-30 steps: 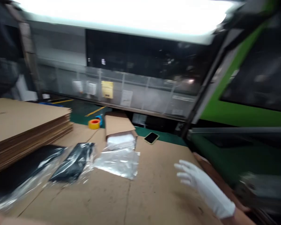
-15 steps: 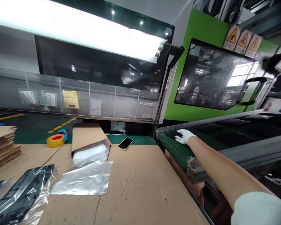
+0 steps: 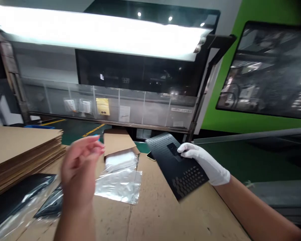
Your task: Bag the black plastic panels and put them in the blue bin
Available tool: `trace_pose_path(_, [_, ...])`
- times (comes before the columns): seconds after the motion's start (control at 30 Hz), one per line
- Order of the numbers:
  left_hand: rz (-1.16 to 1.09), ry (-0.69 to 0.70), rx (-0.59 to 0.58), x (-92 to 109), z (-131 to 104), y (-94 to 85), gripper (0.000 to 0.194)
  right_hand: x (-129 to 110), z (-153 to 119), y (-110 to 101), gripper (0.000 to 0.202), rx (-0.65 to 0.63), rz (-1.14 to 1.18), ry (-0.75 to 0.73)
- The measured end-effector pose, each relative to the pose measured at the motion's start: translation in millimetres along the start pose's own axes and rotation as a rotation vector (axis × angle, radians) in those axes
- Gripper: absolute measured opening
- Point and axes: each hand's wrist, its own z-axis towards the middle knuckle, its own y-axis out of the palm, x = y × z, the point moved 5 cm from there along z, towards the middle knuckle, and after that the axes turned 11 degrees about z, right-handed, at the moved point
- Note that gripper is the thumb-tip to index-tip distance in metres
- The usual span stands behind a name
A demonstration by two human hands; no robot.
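In my white-gloved right hand (image 3: 203, 162) is a flat black plastic panel (image 3: 163, 167), pinched near its upper middle. The panel tilts above the table, with rows of slots toward its far end and a grid of holes toward its near end. My bare left hand (image 3: 81, 164) is raised at centre left, somewhat blurred. Its fingers are loosely curled and apart, and no object shows in them. Clear plastic bags (image 3: 119, 185) lie beyond and right of my left hand, spilling from an opened cardboard box (image 3: 119, 142).
Stacked cardboard sheets (image 3: 22, 147) stand at left. Bagged black panels (image 3: 17, 201) lie before them. A phone (image 3: 151, 156) is partly hidden behind the held panel. At right runs a green conveyor belt (image 3: 223, 157). Beneath a bright lamp (image 3: 102, 33), a clear pocket rack (image 3: 155, 107) spans the back.
My right hand has lifted the black panel off the conveyor and brought it left over the table. My left hand has come into view. The view has swung left.
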Motion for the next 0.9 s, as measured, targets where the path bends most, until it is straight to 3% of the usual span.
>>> trace_pose_path(0.07, [0.117, -0.111, -0.158, -20.2, 4.8, 7.2, 0.043, 9.6, -11.4, 40.0, 0.016, -0.268, 0.081, 0.105])
trace_pose_path(0.13, [0.136, -0.33, -0.365, -40.7, 5.5, 10.1, 0.044, 16.9, -16.1, 69.2, 0.016, -0.437, 0.151, 0.113])
trace_pose_path(0.2, [0.075, -0.498, -0.517, -48.2, 2.9, 5.7, 0.037, 25.1, -13.5, 87.1, 0.015, -0.504, 0.185, 0.07])
trace_pose_path(0.27, [0.011, -0.557, -0.582, -43.1, 1.4, -1.2, 0.036, 34.8, -7.5, 96.8, 0.017, -0.534, 0.191, 0.039])
trace_pose_path(0.33, [0.002, -0.558, -0.577, -34.6, 1.3, -5.1, 0.032, 43.0, 0.6, 99.1, 0.024, -0.544, 0.186, 0.017])
trace_pose_path(0.4, [0.041, -0.538, -0.472, -29.3, 3.5, -6.6, 0.027, 48.2, 11.3, 94.5, 0.034, -0.517, 0.177, 0.001])
trace_pose_path(0.5, [0.062, -0.476, -0.27, -27.7, 7.3, -4.5, 0.023, 46.0, 31.4, 76.8, 0.043, -0.361, 0.177, -0.101])
trace_pose_path(0.57, [0.038, -0.426, -0.207, -28.6, 8.7, -0.6, 0.022, 42.1, 42.4, 64.3, 0.044, -0.242, 0.183, -0.174])
trace_pose_path(0.67, [0.024, -0.385, -0.206, -30.7, 9.7, 4.5, 0.027, 40.3, 49.9, 57.0, 0.046, -0.189, 0.234, -0.19])
trace_pose_path(0.9, [0.043, -0.379, -0.278, -34.3, 9.7, 9.6, 0.031, 38.6, 44.2, 65.7, 0.04, -0.269, 0.429, -0.193])
